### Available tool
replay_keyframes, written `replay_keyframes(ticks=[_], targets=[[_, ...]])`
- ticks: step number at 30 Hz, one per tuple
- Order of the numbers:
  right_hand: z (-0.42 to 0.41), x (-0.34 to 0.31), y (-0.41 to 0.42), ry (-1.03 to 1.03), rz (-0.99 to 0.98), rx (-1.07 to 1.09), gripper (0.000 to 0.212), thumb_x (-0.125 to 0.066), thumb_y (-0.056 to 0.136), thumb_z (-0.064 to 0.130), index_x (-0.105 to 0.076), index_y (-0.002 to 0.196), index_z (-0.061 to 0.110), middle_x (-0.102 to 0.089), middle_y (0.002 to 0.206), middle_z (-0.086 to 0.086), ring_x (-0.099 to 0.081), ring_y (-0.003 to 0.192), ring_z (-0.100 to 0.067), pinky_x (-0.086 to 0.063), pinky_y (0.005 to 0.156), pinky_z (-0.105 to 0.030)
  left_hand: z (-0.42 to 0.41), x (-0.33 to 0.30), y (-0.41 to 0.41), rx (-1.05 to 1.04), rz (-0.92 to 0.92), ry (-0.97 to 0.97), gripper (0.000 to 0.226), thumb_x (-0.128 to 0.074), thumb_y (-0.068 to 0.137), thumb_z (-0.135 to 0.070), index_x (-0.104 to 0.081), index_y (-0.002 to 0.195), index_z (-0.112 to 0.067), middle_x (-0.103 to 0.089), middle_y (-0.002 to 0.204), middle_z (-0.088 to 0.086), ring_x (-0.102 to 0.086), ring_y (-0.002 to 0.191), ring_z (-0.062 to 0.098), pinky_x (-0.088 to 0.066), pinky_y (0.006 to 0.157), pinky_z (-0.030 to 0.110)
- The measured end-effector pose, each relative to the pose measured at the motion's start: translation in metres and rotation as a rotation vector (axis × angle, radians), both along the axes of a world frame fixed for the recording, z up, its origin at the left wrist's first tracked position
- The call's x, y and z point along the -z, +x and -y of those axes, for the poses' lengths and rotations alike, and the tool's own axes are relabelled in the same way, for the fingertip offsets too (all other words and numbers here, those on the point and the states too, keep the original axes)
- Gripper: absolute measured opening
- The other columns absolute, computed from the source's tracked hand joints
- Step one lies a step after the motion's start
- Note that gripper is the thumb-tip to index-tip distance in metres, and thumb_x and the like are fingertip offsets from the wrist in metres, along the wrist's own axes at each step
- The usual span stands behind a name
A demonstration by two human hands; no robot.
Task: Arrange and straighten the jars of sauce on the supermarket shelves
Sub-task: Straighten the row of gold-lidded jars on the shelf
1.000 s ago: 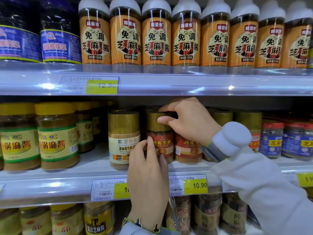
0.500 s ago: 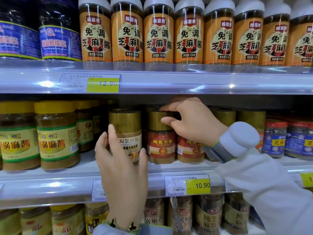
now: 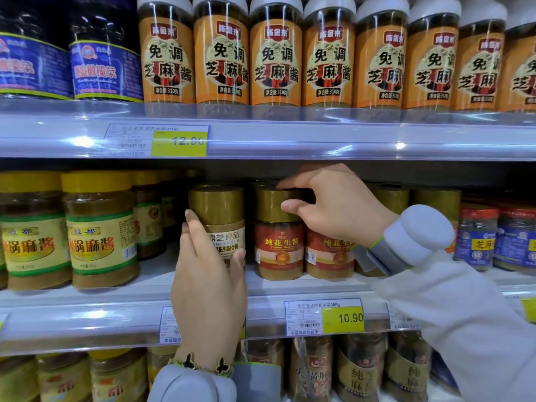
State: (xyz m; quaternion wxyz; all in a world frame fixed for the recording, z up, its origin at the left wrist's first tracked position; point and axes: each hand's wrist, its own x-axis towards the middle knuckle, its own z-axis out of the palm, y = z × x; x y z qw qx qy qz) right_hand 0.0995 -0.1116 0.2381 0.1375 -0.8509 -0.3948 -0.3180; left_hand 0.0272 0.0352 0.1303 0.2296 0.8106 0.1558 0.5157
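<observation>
The middle shelf (image 3: 87,317) carries the gold-lidded sauce jars, under a row of orange bottles (image 3: 275,62). On it the left hand (image 3: 208,288) wraps a beige-labelled jar (image 3: 223,224), thumb and fingers curled round its sides; just right of that jar the right hand (image 3: 336,207) pinches the lid of a red-labelled jar (image 3: 278,245)

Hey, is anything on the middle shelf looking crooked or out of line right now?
Nothing is spilled or broken. The beige-label jar in the left hand sits slightly forward of the red-label jar the right hand holds by its lid.
</observation>
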Motion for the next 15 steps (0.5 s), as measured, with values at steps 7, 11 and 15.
replay_keyframes(ticks=[7,11,15], targets=[[-0.0004,-0.0013,0.0011,-0.002,0.006,0.005,0.037,-0.055,0.088,0.040,-0.057,0.124,0.031,-0.062,0.121,0.007,-0.050,0.117,-0.020,-0.039,0.101,-0.035,-0.0030,-0.0004,0.0020,0.015,-0.020,0.005,0.082,-0.062,0.085,-0.029,-0.013,0.147,-0.006,-0.041,0.139,0.015,-0.048,0.116,0.035,-0.046,0.073,0.040],[-0.0009,-0.0015,-0.0001,-0.002,-0.003,0.005,0.037,-0.056,0.088,0.039,-0.057,0.124,0.031,-0.061,0.121,0.007,-0.050,0.117,-0.020,-0.039,0.101,-0.036,-0.0049,0.0022,0.0034,0.015,-0.009,0.016,0.085,-0.065,0.082,-0.029,-0.015,0.146,-0.006,-0.044,0.134,0.014,-0.049,0.115,0.033,-0.047,0.074,0.040],[-0.0010,-0.0018,-0.0009,0.002,-0.004,0.005,0.037,-0.056,0.088,0.039,-0.057,0.124,0.031,-0.061,0.121,0.007,-0.050,0.117,-0.020,-0.040,0.101,-0.037,-0.0058,0.0044,0.0058,-0.004,-0.004,0.022,0.092,-0.073,0.076,-0.026,-0.018,0.145,-0.003,-0.044,0.132,0.016,-0.045,0.118,0.034,-0.047,0.084,0.042]])
